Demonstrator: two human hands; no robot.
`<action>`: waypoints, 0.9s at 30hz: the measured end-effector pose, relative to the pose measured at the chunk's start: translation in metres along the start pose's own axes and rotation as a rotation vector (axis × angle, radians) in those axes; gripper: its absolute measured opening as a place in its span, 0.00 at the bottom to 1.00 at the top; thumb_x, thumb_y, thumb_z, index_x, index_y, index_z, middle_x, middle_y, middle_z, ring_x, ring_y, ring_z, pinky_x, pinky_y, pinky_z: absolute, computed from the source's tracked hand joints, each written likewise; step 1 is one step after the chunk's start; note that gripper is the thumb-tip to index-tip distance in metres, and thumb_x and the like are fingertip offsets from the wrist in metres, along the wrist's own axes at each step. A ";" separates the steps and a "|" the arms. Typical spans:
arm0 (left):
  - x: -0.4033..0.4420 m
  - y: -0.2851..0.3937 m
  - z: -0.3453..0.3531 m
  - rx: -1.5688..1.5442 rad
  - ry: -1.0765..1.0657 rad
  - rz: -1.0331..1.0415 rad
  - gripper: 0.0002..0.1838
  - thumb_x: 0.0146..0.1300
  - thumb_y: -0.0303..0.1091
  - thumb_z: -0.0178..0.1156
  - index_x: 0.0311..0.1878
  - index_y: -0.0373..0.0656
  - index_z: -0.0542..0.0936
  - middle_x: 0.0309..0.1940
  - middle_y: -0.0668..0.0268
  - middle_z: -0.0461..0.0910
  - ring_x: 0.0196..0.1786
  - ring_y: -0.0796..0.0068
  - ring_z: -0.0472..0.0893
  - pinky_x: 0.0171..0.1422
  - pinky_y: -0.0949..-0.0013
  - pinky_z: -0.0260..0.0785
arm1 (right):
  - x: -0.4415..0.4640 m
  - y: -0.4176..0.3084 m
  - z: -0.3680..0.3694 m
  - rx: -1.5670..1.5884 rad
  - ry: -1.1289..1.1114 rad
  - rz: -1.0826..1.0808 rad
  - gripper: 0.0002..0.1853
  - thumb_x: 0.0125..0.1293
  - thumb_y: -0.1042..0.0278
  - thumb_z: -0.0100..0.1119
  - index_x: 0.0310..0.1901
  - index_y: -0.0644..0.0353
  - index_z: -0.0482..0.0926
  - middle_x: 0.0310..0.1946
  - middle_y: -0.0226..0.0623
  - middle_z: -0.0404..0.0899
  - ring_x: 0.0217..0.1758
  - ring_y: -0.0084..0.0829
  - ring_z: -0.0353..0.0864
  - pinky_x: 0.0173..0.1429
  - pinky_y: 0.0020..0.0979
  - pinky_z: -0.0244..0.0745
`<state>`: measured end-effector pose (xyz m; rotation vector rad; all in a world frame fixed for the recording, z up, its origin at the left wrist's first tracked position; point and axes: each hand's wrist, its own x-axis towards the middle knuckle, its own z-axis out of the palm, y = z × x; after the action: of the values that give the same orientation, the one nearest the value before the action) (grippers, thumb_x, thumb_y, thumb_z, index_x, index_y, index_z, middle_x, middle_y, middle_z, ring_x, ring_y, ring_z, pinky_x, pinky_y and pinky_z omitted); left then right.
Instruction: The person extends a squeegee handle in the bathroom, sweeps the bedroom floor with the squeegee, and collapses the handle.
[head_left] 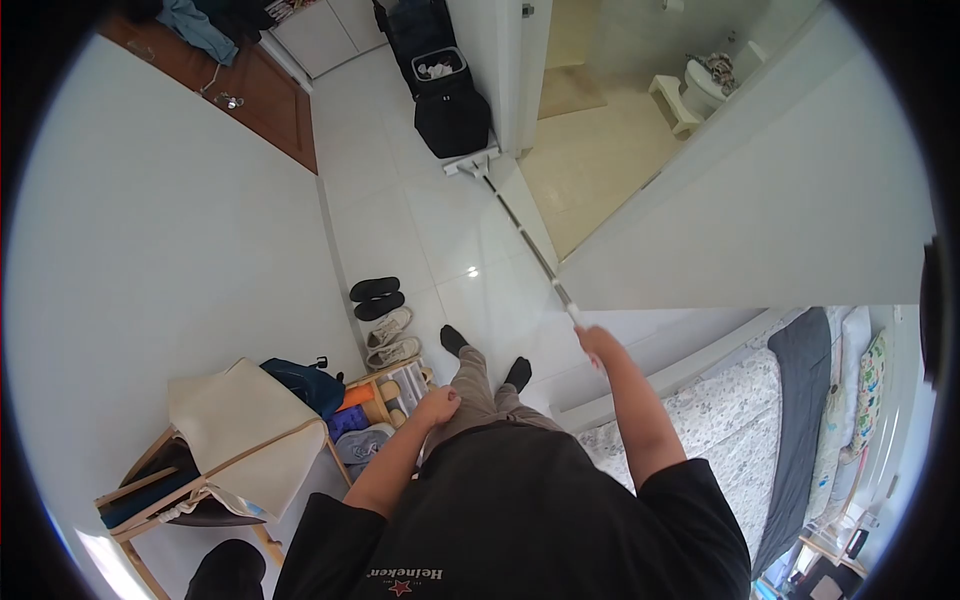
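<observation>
My right hand is closed around the upper end of a flat mop's handle. The handle slants away across the white tiles to the mop's white flat head, which lies on the floor against a black bag and close to the bathroom doorway. Beside my left thigh, my left hand is curled into a loose fist, with no object showing in it. It is nearest to a small wooden rack holding several things.
Black shoes and pale sneakers line the left wall. A wooden-framed chair draped with cream cloth stands at lower left. A bed is on the right, below an open white door. A stool stands in the bathroom.
</observation>
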<state>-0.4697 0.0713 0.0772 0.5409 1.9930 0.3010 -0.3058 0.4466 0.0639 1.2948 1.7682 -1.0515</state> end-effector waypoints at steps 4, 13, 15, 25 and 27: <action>0.003 -0.009 -0.004 0.003 0.049 0.034 0.22 0.60 0.45 0.55 0.51 0.39 0.79 0.44 0.53 0.82 0.50 0.56 0.81 0.56 0.61 0.71 | -0.018 0.014 0.017 0.014 0.090 -0.052 0.39 0.71 0.39 0.38 0.24 0.75 0.75 0.14 0.51 0.75 0.16 0.48 0.79 0.22 0.47 0.75; 0.005 -0.048 0.017 -0.021 0.015 -0.081 0.22 0.59 0.45 0.55 0.50 0.41 0.80 0.45 0.54 0.82 0.52 0.54 0.80 0.58 0.59 0.70 | -0.281 0.239 0.147 -0.129 0.018 0.170 0.29 0.71 0.44 0.43 0.44 0.71 0.73 0.38 0.64 0.79 0.44 0.61 0.80 0.49 0.54 0.74; -0.001 -0.049 0.019 -0.036 0.013 -0.090 0.22 0.59 0.45 0.54 0.50 0.40 0.80 0.46 0.54 0.82 0.52 0.54 0.80 0.58 0.59 0.70 | -0.308 0.224 0.132 -0.182 -0.016 0.221 0.29 0.71 0.44 0.44 0.45 0.71 0.73 0.38 0.64 0.79 0.45 0.60 0.80 0.49 0.54 0.75; -0.006 -0.043 0.002 -0.047 0.038 -0.101 0.24 0.59 0.45 0.54 0.53 0.38 0.78 0.46 0.52 0.82 0.51 0.54 0.80 0.58 0.60 0.70 | -0.083 0.070 0.074 -0.131 0.028 -0.166 0.28 0.69 0.47 0.50 0.35 0.72 0.79 0.24 0.54 0.81 0.28 0.52 0.84 0.36 0.46 0.80; -0.006 -0.041 0.001 -0.029 0.053 -0.075 0.24 0.60 0.45 0.55 0.53 0.37 0.78 0.46 0.53 0.82 0.51 0.56 0.81 0.57 0.61 0.71 | -0.086 0.005 0.048 -0.078 -0.037 -0.140 0.28 0.69 0.47 0.49 0.38 0.73 0.78 0.24 0.53 0.81 0.28 0.48 0.85 0.35 0.44 0.81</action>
<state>-0.4767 0.0332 0.0637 0.4423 2.0521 0.2999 -0.2759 0.3700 0.1177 1.1111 1.8743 -1.0651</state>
